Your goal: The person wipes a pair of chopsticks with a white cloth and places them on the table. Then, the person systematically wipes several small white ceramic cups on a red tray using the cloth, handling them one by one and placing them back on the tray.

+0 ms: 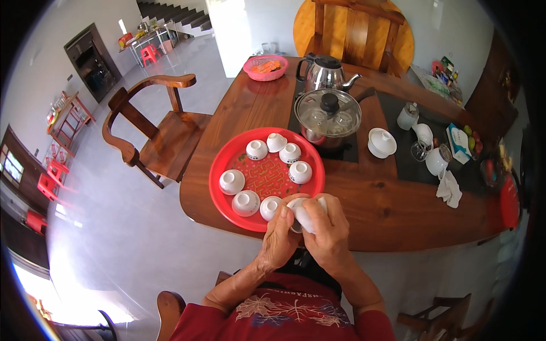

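Both my hands meet just over the near right rim of a round red tray point(219, 199). My left hand point(278, 238) is closed around a small white cup point(294, 203), which my fingers partly hide. My right hand point(330, 232) presses a white cloth or tissue point(306, 220) against that cup; which of the two it is, I cannot tell. Several small white cups stand upside down in a ring on the patterned tray, among them one cup point(270, 208) close beside my left fingers and another cup point(245, 203) farther left.
Behind the tray stand a glass-lidded pot point(318, 122) and a steel kettle point(324, 74). A lidded white bowl point(381, 143), a white teapot point(437, 162), a crumpled tissue point(449, 189) and a tissue pack point(458, 143) lie to the right. A pink basket point(265, 68) sits far left; a wooden chair point(170, 133) flanks the table.
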Available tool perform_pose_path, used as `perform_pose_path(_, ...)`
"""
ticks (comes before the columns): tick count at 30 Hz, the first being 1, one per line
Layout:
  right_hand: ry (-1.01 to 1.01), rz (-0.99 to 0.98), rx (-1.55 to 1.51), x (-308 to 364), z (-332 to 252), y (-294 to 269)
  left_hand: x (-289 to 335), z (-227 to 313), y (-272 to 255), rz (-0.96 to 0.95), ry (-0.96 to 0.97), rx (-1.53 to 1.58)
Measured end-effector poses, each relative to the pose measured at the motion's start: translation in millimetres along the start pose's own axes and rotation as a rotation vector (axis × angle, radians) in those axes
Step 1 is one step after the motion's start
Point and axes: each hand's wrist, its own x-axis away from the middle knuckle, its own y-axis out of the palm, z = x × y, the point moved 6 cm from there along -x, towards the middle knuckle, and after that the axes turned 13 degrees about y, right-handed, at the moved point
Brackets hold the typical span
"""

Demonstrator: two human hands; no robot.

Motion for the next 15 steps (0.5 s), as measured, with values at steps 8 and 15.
perform_pose_path(8,0.222,-0.358,-0.294,1.2,10.5,6.9,0.5,11.0,-7.9,-0.039,0.033,-0.208)
perform_pose_path(15,0.483,-0.255,-0.668,-3.4,27.2,-4.1,3.3,-0.1,-0.2,0.041,0.000,0.016)
